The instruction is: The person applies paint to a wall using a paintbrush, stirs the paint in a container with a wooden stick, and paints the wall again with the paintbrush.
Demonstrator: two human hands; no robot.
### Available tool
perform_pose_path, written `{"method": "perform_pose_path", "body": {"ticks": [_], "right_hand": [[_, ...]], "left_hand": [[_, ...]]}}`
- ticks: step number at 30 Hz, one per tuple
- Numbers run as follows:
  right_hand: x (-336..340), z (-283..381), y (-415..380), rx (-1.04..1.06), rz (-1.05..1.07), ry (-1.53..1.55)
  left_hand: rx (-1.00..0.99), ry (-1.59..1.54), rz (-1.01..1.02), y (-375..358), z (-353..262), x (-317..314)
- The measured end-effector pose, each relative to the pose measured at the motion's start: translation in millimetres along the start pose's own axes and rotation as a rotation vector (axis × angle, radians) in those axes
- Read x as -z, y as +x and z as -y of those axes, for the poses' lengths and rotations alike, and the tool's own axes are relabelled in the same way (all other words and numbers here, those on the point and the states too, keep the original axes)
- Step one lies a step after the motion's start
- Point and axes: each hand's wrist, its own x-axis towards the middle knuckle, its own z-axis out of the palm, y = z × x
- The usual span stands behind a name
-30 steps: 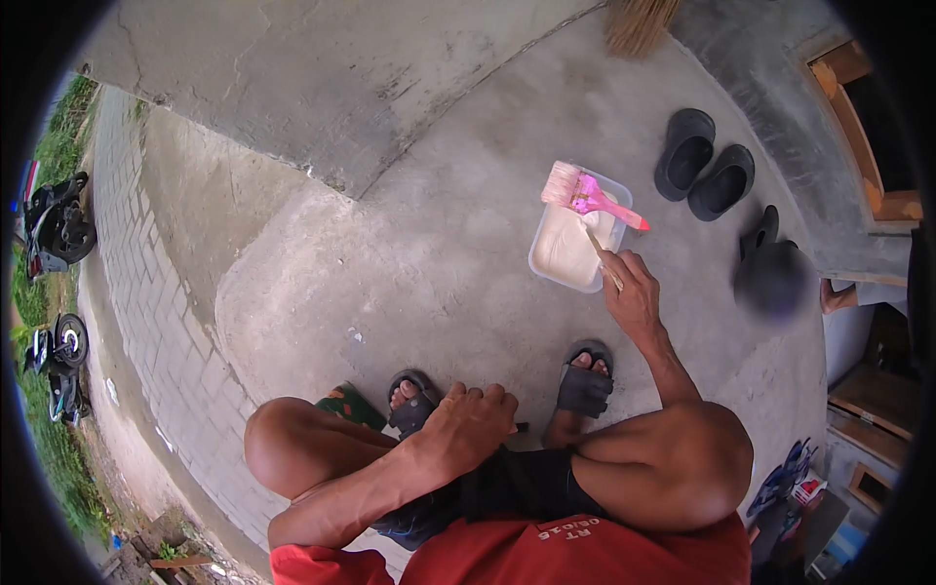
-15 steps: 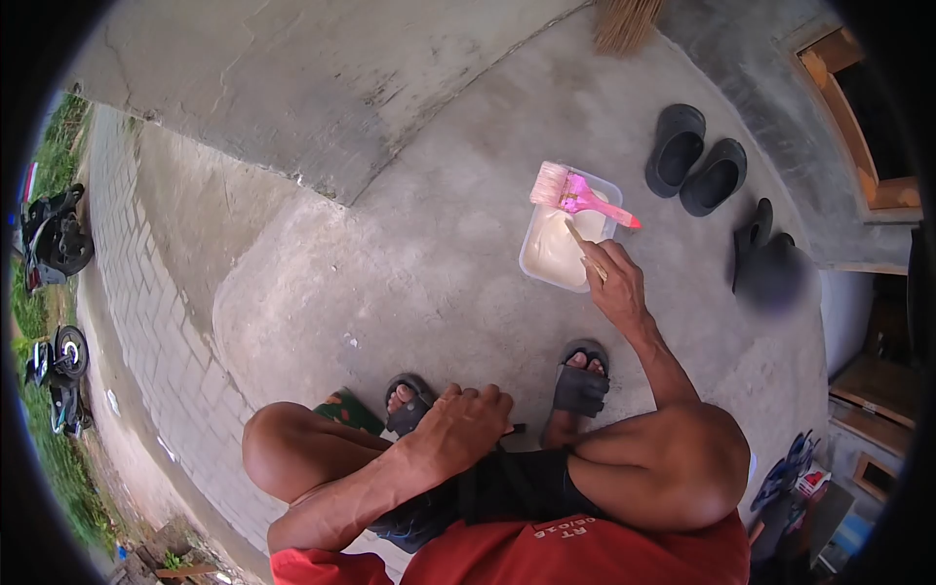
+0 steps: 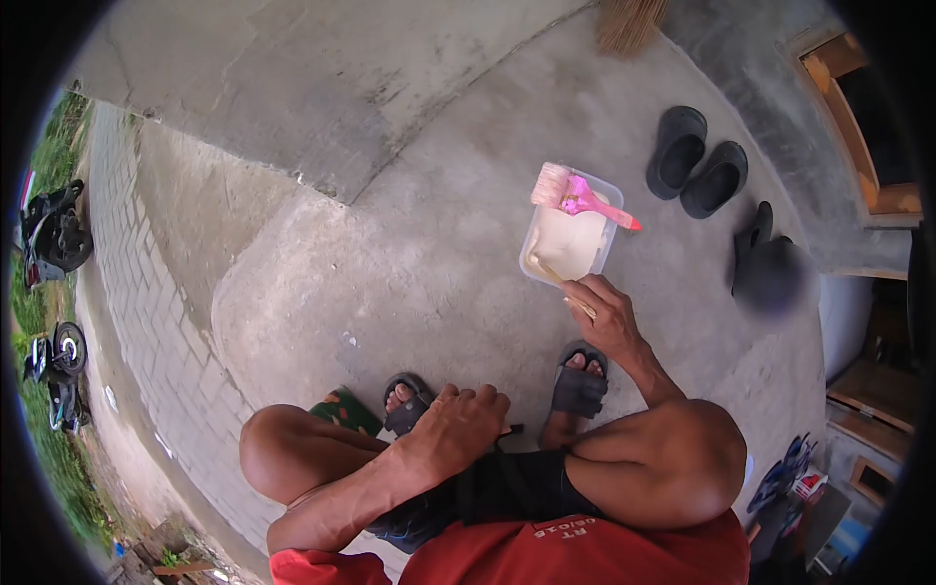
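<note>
A clear plastic tub (image 3: 527,255) on the concrete floor holds cream-coloured paint (image 3: 567,240). Across its top rests a wide brush (image 3: 587,200) with a pink handle and pale bristles. My right hand (image 3: 606,314), closed, grips a thin wooden stick (image 3: 561,281) whose far end dips into the paint near the tub's lower left corner. My left hand (image 3: 458,429) hangs over my lap with its fingers curled; whatever it may hold, if anything, is hidden under it.
Black clogs (image 3: 694,161) and another dark pair (image 3: 757,234) lie on the right. A broom (image 3: 629,24) is at the top. A raised concrete block (image 3: 292,97) fills the upper left. Motorcycles (image 3: 60,234) stand at far left.
My right hand has moved slightly down and left. The stick's tip has shifted from the middle of the paint to the lower left corner. My left hand has barely moved.
</note>
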Motion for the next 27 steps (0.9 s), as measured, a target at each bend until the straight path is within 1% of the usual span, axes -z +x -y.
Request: {"method": "perform_pose_path", "body": {"ticks": [4, 6, 7, 9, 11, 13, 16, 17, 19, 20, 22, 23, 25, 26, 27], "right_hand": [[-6.2, -16.7, 25.3, 0.0, 0.048, -0.004], [-3.9, -25.7, 32.9, -0.006, -0.032, -0.067], [-2.8, -28.7, 37.0, -0.003, -0.033, -0.069], [-1.8, -34.3, 40.3, 0.0, -0.101, -0.167], [-5.1, -44.6, 35.9, -0.039, -0.102, -0.218], [-5.0, -46.2, 27.9, -0.04, -0.123, -0.429], [-0.5, -36.5, 8.8, -0.096, -0.112, -0.489], [-0.1, -30.3, 2.0, -0.095, -0.111, -0.491], [0.5, -13.0, -6.6, -0.055, -0.022, -0.368], [0.4, -11.0, -2.7, -0.059, -0.024, -0.373], [0.3, -11.6, 8.6, -0.028, -0.007, -0.158], [1.9, -17.2, 14.0, -0.029, -0.009, -0.159], [4.6, -35.1, 20.1, -0.075, -0.135, -0.221], [7.0, -37.2, 14.1, -0.094, -0.132, -0.291], [3.4, -32.8, 8.5, -0.086, -0.13, -0.289]], "left_hand": [[-0.009, 0.012, -0.012, 1.4, 0.3, 3.3], [0.0, 0.011, -0.002, -1.8, -0.3, 1.7], [0.006, 0.012, 0.005, -1.5, 0.0, 1.4], [0.011, 0.013, 0.013, -1.8, 0.6, -0.1], [0.012, -0.006, 0.0, -2.3, 2.2, -1.9], [0.014, -0.005, -0.003, -2.8, 2.6, -0.7], [0.024, -0.005, 0.019, -3.1, 0.9, 4.0], [0.031, -0.002, 0.045, -2.7, 0.6, 4.6], [0.019, -0.017, 0.042, -3.0, -0.9, 3.5], [0.006, -0.027, 0.035, -1.4, -1.4, 3.3], [-0.012, -0.02, 0.029, -0.4, -2.3, 3.5], [-0.018, -0.015, 0.018, -0.6, -1.7, 3.8], [-0.003, -0.012, 0.006, -1.5, 0.3, 2.1], [0.01, -0.009, -0.005, -2.8, 1.6, 1.8], [0.016, -0.01, -0.01, -3.3, 2.2, 2.0]]}}
